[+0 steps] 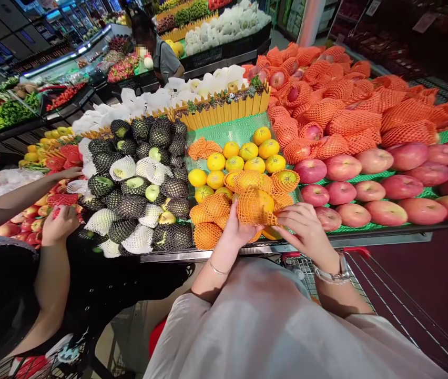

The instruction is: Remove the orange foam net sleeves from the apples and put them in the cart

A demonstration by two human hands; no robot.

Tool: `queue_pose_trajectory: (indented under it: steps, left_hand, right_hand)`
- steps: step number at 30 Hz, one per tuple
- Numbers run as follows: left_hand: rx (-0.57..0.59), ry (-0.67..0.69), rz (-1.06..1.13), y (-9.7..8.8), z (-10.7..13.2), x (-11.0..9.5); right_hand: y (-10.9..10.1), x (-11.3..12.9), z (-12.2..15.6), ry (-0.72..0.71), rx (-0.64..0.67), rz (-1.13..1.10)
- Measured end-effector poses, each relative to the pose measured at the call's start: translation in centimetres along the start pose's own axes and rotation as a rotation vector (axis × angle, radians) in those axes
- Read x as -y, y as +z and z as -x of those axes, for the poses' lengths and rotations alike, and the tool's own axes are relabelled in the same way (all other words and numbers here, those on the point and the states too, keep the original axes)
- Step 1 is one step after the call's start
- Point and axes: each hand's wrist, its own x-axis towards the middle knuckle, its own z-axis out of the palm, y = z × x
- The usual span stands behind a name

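An orange (256,205) in an orange foam net sleeve is held up in front of the fruit display. My left hand (234,229) is closed round its left side and underside. On the other side, the fingers of my right hand (301,223) pinch the loose end of the net. Right behind it, bare oranges (235,163) sit in rows on a green mat (232,129). More net-wrapped oranges (208,234) lie at the front left of that section.
Apples (389,213) fill the right, with orange-netted fruit (338,105) piled behind. Left are black-netted fruits (131,208). A co-worker's hands (60,223) work at the far left. A shopping cart (382,295) stands at my right, and another person (164,58) is beyond the display.
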Motion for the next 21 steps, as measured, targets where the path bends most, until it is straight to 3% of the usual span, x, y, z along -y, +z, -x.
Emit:
queue_pose_trajectory:
  steps: [4,7,12,16,21]
  left_hand:
    - [0.0,-0.015,-0.111,-1.1,-0.7,0.6]
    - [-0.006,0.019,-0.144,-1.2,-0.7,1.1]
    - [0.091,0.002,-0.064,-0.2,0.3,1.0]
    - [0.081,0.053,-0.055,0.7,0.8,0.7]
    - [0.025,0.123,-0.131,2.1,1.0,1.7]
  right_hand:
    - [-0.4,0.4,-0.6,0.037,0.188,-0.028]
    - [-1.0,0.2,-0.8,0.063,0.243,-0.002]
    - [-0.6,-0.6,-0.3,0.083,0.04,-0.09]
    - [2.2,-0.8,0.6,0.226,-0.249,-0.292]
    - [7.1,-0.2,2.1,0.504,-0.224,-0.433]
